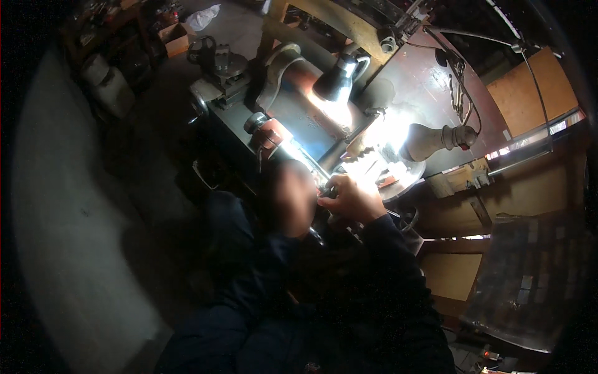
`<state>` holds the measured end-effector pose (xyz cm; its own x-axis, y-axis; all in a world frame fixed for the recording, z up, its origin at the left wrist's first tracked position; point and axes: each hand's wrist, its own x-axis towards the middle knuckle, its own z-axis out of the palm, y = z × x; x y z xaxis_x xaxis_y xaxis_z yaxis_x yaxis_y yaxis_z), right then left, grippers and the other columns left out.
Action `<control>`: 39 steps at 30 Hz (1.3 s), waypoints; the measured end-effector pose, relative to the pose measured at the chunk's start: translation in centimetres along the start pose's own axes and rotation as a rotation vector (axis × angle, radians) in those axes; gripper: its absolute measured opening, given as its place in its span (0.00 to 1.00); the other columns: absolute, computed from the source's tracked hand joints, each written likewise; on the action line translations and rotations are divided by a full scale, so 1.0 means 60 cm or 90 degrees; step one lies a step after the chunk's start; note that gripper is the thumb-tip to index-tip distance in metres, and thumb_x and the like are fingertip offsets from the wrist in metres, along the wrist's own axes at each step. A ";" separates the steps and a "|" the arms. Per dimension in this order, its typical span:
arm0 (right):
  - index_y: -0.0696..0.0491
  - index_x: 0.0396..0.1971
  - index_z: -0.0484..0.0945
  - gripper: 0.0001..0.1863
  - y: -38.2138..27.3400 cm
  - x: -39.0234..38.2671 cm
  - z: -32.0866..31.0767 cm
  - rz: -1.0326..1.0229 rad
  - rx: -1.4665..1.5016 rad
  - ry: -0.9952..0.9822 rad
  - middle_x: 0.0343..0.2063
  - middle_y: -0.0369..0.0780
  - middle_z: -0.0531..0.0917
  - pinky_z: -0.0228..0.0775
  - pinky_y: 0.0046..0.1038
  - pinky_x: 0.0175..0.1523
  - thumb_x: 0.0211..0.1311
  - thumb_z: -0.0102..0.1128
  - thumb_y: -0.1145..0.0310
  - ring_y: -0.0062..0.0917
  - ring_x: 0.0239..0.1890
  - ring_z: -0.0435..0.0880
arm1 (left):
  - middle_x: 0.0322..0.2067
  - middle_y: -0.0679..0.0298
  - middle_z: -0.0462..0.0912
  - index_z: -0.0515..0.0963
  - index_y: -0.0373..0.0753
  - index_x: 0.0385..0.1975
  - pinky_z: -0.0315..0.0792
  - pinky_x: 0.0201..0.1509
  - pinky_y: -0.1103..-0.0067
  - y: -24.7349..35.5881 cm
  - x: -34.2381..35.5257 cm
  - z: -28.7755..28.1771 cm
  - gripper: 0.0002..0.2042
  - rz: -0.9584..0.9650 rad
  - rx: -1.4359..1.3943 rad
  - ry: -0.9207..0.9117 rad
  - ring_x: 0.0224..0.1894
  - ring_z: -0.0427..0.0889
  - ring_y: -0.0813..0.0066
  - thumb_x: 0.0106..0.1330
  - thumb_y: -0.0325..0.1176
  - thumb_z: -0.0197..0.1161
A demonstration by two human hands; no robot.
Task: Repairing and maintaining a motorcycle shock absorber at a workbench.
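Bare hands close together at a lamplit machine

Right hand (355,198) with thumb and bent fingers drawn together, pinching a small dark piece (329,192) at the fingertips, on the side toward the left hand (295,198). Left hand just beside it, blurred; impossible to tell whether open or closed.

Just beyond the left hand, a red block (271,133) with a dark round knob (255,122), part of a machine with a flat grey-blue bed (306,115). Farther beyond both hands, a black-shaded lamp (335,80); to the right of the right hand, a pale-bodied second lamp (431,142), with strong glare near the fingers. Far ahead and left, a cardboard box (177,40) and a white bag (203,17) in a dim workshop. Well to the right, an orange-brown board (532,81).

Close on the right hand's outer side, the curved rim of a round tray (413,182). Left of the left hand, deep shadow, then a broad pale surface (75,212), well apart. Behind the hands, dark sleeves (398,262) near the body.
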<state>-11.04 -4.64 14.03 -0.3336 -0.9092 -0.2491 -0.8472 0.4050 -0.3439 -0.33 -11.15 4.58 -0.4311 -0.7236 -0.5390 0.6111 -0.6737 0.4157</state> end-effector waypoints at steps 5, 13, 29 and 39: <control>0.55 0.33 0.82 0.22 -0.003 -0.007 -0.007 0.012 0.043 0.006 0.27 0.42 0.83 0.74 0.30 0.33 0.45 0.69 0.52 0.31 0.27 0.83 | 0.62 0.41 0.59 0.55 0.26 0.61 0.50 0.70 0.69 -0.020 0.028 0.026 0.42 -0.186 -0.129 -0.223 0.67 0.58 0.55 0.66 0.65 0.37; 0.54 0.37 0.78 0.16 -0.018 -0.009 -0.014 -0.095 0.123 -0.008 0.38 0.42 0.83 0.74 0.32 0.44 0.49 0.67 0.63 0.32 0.39 0.83 | 0.34 0.55 0.78 0.71 0.38 0.34 0.67 0.24 0.79 -0.013 -0.006 0.034 0.33 -0.186 -0.086 -0.135 0.32 0.78 0.65 0.64 0.68 0.37; 0.52 0.17 0.61 0.20 -0.264 0.140 -0.095 -0.395 0.768 0.257 0.10 0.35 0.59 0.48 0.25 0.16 0.62 0.46 0.55 0.21 0.11 0.55 | 0.17 0.64 0.76 0.73 0.34 0.27 0.62 0.14 0.86 -0.086 0.051 0.026 0.25 0.027 -0.071 -0.023 0.11 0.68 0.84 0.67 0.55 0.53; 0.57 0.19 0.65 0.22 -0.262 0.187 -0.064 -0.371 0.646 0.181 0.11 0.37 0.64 0.50 0.23 0.18 0.61 0.47 0.52 0.20 0.12 0.59 | 0.19 0.62 0.79 0.74 0.33 0.33 0.65 0.13 0.81 -0.060 0.028 0.033 0.21 -0.013 -0.029 -0.017 0.11 0.71 0.80 0.66 0.51 0.56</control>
<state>-3.06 -21.57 20.10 -0.1958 -0.9181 0.3448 -0.2322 -0.2982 -0.9258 -4.56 -10.25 3.66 -0.4615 -0.7135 -0.5272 0.6313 -0.6817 0.3699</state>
